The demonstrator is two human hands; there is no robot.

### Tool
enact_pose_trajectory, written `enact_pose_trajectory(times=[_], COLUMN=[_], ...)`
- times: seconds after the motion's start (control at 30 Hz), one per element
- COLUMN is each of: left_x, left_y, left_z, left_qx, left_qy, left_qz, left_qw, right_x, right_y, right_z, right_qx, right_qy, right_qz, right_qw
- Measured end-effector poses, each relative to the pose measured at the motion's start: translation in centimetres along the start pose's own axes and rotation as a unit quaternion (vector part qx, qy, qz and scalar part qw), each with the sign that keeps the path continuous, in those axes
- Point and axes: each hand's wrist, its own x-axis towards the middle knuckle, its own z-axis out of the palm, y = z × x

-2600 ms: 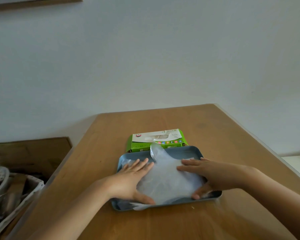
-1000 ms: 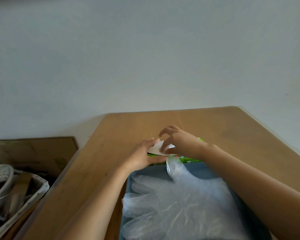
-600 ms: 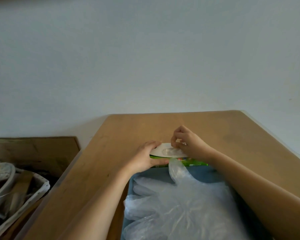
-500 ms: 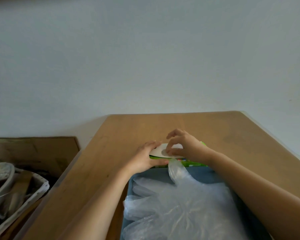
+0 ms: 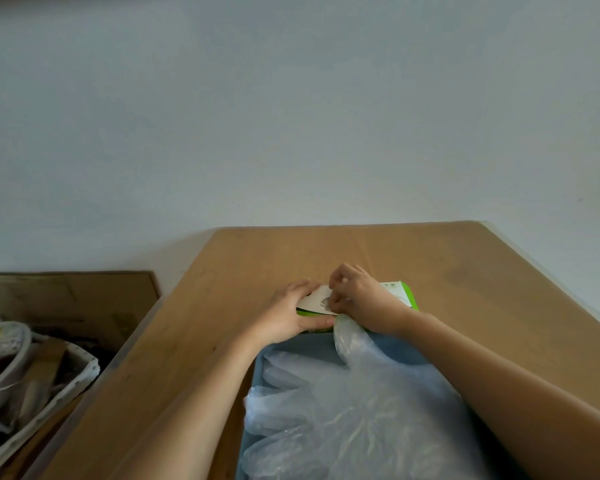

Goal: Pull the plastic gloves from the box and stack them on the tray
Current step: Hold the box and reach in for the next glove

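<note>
Lying crumpled in the blue tray (image 5: 395, 351), translucent plastic gloves (image 5: 354, 410)

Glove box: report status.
Left hand grips box. Right hand pinches next glove at opening. Glove stack on tray, nothing blocking.

The person's bare left forearm (image 5: 194, 403) fills the lower centre-left of the frame and the bare right forearm (image 5: 499, 386) fills the lower right. Both show skin from the bottom edge up to the wrists. The bare left hand (image 5: 284, 318) at centre and the bare right hand (image 5: 361, 299) beside it have slim fingers.
</note>
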Motion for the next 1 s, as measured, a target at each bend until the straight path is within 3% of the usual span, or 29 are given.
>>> enact_pose_trajectory(times=[0.23, 0.4, 0.5, 0.57, 0.63, 0.7, 0.77, 0.87, 1.0], left_x=[-0.2, 0.0, -0.1, -0.1, -0.1, 0.1, 0.2, 0.4, 0.4], left_y=[0.3, 0.2, 0.1, 0.2, 0.2, 0.0, 0.1, 1.1, 3.0], left_z=[-0.1, -0.2, 0.0, 0.0, -0.1, -0.2, -0.3, -0.7, -1.4], left_qx=[0.013, 0.005, -0.012, -0.022, -0.008, 0.01, 0.009, -0.051, -0.124], left_qy=[-0.006, -0.001, 0.003, 0.006, 0.006, -0.003, -0.003, 0.057, 0.155], left_qz=[0.005, 0.017, 0.029, 0.028, 0.02, 0.008, 0.004, -0.013, 0.028], left_qw=[1.0, 1.0, 1.0, 0.999, 1.0, 1.0, 1.0, 0.997, 0.98], right_x=[-0.2, 0.3, -0.5, -0.7, -0.5, -0.2, 0.3, 0.3, 0.0], right_y=[0.4, 1.6, 0.8, 0.2, 0.1, -0.4, -0.7, -0.7, -1.0], right_z=[-1.0, -1.2, -2.4, -3.0, -2.7, -2.5, -2.7, -4.0, -5.5], right_qx=[0.098, 0.16, 0.214, 0.12, 0.015, 0.012, 0.084, 0.187, 0.268], right_qy=[0.077, 0.153, 0.101, 0.026, 0.028, 0.106, 0.168, 0.151, 0.121], right_qz=[0.107, 0.26, 0.152, 0.059, 0.02, 0.065, 0.138, 0.206, 0.195], right_qw=[0.986, 0.94, 0.96, 0.991, 0.999, 0.992, 0.973, 0.949, 0.936])
